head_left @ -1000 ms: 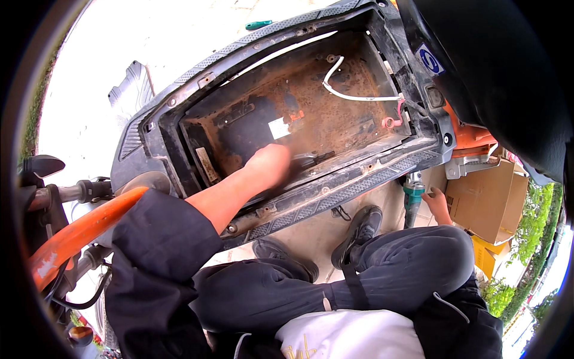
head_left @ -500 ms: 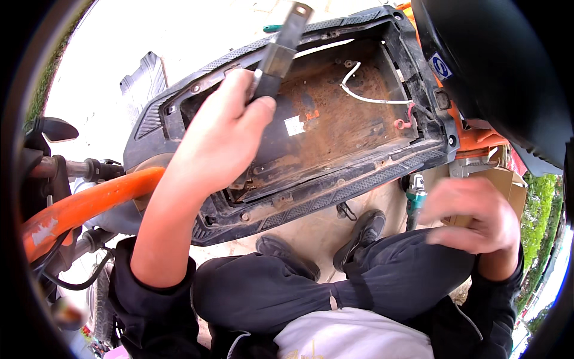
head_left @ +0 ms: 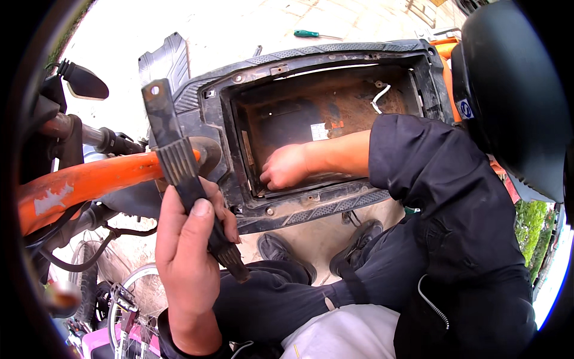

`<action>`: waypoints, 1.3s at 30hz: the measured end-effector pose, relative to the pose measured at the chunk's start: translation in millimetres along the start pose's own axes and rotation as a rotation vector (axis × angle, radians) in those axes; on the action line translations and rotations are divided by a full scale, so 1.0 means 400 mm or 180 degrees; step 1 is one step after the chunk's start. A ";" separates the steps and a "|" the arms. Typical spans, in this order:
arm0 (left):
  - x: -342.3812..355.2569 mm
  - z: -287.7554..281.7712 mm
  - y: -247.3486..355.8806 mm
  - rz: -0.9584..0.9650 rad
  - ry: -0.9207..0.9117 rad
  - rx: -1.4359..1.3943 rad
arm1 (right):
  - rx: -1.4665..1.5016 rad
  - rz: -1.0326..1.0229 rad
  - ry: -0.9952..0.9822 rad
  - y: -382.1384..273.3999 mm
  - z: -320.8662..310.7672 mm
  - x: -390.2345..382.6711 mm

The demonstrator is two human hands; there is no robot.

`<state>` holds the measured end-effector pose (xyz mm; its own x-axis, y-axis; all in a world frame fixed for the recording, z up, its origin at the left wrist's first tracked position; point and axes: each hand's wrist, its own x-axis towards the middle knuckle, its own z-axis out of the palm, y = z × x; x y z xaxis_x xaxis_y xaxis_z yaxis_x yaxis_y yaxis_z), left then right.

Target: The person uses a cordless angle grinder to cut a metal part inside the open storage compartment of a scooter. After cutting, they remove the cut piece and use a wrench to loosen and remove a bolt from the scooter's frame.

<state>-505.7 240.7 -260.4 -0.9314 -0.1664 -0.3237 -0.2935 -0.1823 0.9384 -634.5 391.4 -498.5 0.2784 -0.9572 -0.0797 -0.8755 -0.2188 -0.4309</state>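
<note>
My left hand [head_left: 190, 239] grips a black bar with a ribbed sleeve [head_left: 179, 160] round its middle and a hole in its upper end. The bar is tilted in front of the orange frame tube [head_left: 101, 179], left of an open, rust-stained battery box [head_left: 287, 122] in the black scooter footboard. My right hand [head_left: 287, 167] reaches into the box near its left end. Its fingers are curled down close to the near wall, and anything between them is hidden. A white cable [head_left: 379, 99] and a white label [head_left: 319, 131] show inside the box.
A black seat [head_left: 508, 84] stands at the right. Behind the footboard lie a green-handled screwdriver [head_left: 306, 33] and a grey plastic panel [head_left: 166, 63]. A mirror [head_left: 84, 80] sticks out at the left, above a bicycle wheel [head_left: 140, 293]. My shoes [head_left: 281, 248] are below the box.
My left hand has brought the bar from over the box to the left and nearer me. My right hand has moved from beside my knee into the box. The view has shifted.
</note>
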 end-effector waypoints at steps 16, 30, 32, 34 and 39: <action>0.019 -0.033 -0.013 -0.0075 -0.0086 0.0023 | -0.0207 -0.0069 0.0113 0.020 0.037 0.013; 0.031 -0.032 -0.015 0.0007 -0.0095 -0.0223 | 0.0022 0.0049 0.0057 0.014 0.036 0.021; 0.028 -0.024 -0.012 -0.0037 0.0080 -0.0148 | -0.0010 0.0023 0.0106 0.014 0.034 0.021; 0.023 -0.028 -0.009 -0.0035 0.0005 -0.0304 | -0.0105 0.0033 0.0165 0.013 0.043 0.021; 0.020 -0.022 -0.007 0.0040 0.0038 -0.0182 | -0.0117 0.0075 0.0147 0.016 0.051 0.022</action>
<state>-510.6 231.2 -266.6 -0.9322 -0.1806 -0.3136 -0.2687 -0.2351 0.9341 -629.4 385.4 -520.4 0.2397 -0.9697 -0.0474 -0.8957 -0.2020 -0.3961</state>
